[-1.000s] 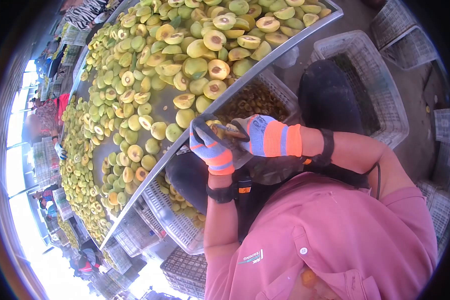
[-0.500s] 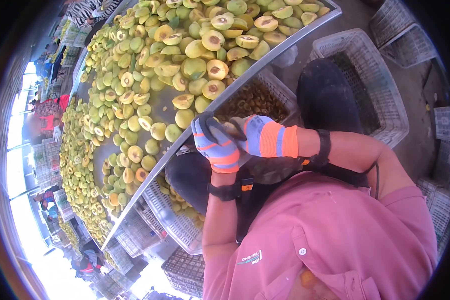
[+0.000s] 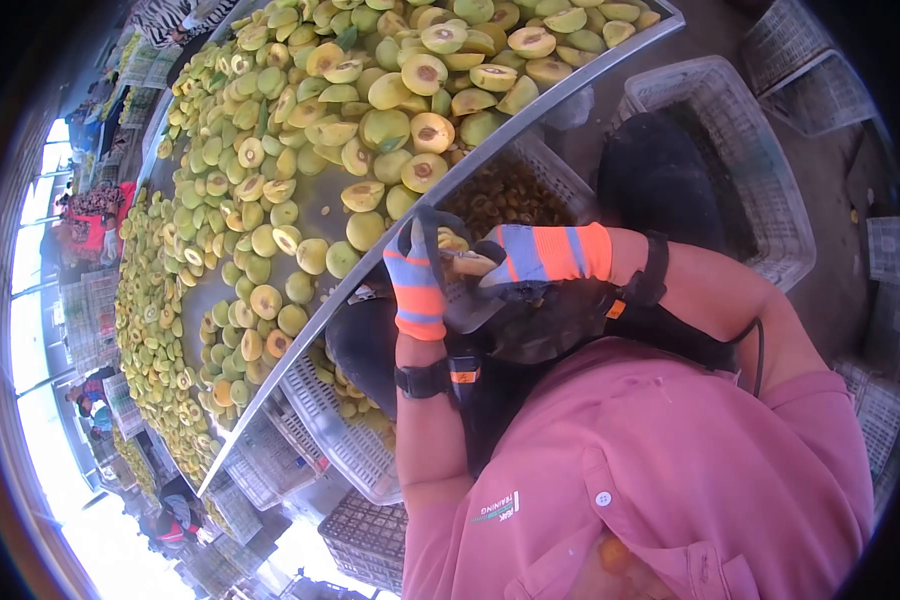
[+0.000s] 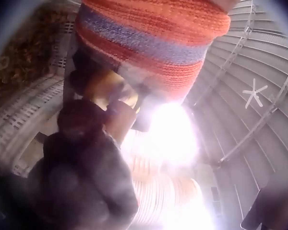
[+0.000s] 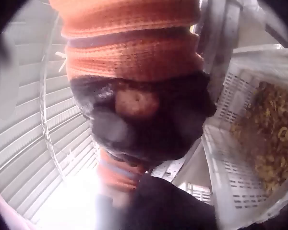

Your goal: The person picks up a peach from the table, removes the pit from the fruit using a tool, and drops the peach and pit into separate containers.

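Both hands wear knitted gloves with dark palms and meet over the lap, near the table's metal edge. My left hand [image 3: 417, 275] holds a yellow-green fruit piece [image 3: 452, 240] on its inner side. It shows as a yellow patch beside dark glove in the left wrist view. From the right, my right hand [image 3: 540, 258] grips a tool whose brown, wood-like handle [image 4: 120, 120] points toward the fruit. The rounded handle end [image 5: 137, 103] shows against the dark palm in the right wrist view. Gloves hide the tool's working end.
A metal-edged table [image 3: 560, 95] bears heaps of halved green-yellow fruit [image 3: 385, 130]. Below its edge stands a crate [image 3: 555, 170] of brown scraps. Another white crate [image 3: 770, 150] stands beside the right knee, and a fruit-filled one [image 3: 345, 440] by the left. Other people work farther off.
The hands were pressed close together half a second ago; now they sit slightly apart, with yellow fruit showing between them. The right hand's tool was angled across the fruit one second ago.
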